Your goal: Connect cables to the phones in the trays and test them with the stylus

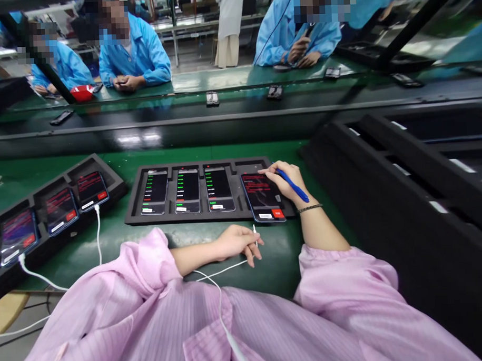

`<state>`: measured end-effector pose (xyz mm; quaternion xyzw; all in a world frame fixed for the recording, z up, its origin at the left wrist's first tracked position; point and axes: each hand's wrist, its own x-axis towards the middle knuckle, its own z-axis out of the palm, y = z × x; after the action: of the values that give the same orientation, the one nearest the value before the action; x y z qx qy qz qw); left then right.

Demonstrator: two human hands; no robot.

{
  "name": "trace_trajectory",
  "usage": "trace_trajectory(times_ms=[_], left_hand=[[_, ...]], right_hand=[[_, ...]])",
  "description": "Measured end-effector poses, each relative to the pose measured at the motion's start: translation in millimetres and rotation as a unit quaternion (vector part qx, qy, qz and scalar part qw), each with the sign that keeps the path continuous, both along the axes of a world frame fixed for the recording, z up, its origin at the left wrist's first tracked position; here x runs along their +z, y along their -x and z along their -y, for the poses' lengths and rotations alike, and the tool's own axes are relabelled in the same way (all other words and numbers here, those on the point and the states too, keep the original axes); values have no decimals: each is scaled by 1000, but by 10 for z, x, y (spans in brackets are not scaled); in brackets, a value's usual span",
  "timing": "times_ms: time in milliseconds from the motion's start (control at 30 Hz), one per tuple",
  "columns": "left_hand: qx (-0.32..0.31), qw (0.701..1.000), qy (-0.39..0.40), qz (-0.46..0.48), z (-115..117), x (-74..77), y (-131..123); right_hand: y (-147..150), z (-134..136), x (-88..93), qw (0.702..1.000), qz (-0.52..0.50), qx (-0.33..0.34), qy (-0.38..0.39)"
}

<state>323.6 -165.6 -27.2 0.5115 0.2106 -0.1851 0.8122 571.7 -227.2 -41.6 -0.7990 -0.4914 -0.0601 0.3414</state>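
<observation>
My left hand pinches the plug end of a white charging cable between thumb and fingers, just below the tray. The plug points up toward the lower edge of a phone, apart from it. That phone shows red text and a red button, and its lower end overhangs the tray's front edge. My right hand has a blue pen tucked in it, while its fingertips reach the phone's top edge. Three phones with green text, among them one nearest my right hand, lie in the black foam tray.
At left, another foam tray holds three phones with red text, two with white cables plugged in. Stacked black foam trays rise at right. Beyond runs a dark conveyor with several devices. Co-workers in blue sit opposite.
</observation>
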Motion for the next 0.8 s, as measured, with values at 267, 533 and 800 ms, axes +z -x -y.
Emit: trace_trajectory(times_ms=[267,533,800], left_hand=[[9,1000,-3,-5,107,31,-130],[30,999,7,-21,127,108,-234],[124,986,66,-86,207,225,-208]], right_hand=[[89,-54,-30,998,-61,-17,-11],[63,-91,-115,1000,-15,-26,3],[111,-107,-73,999,-42,-12,-19]])
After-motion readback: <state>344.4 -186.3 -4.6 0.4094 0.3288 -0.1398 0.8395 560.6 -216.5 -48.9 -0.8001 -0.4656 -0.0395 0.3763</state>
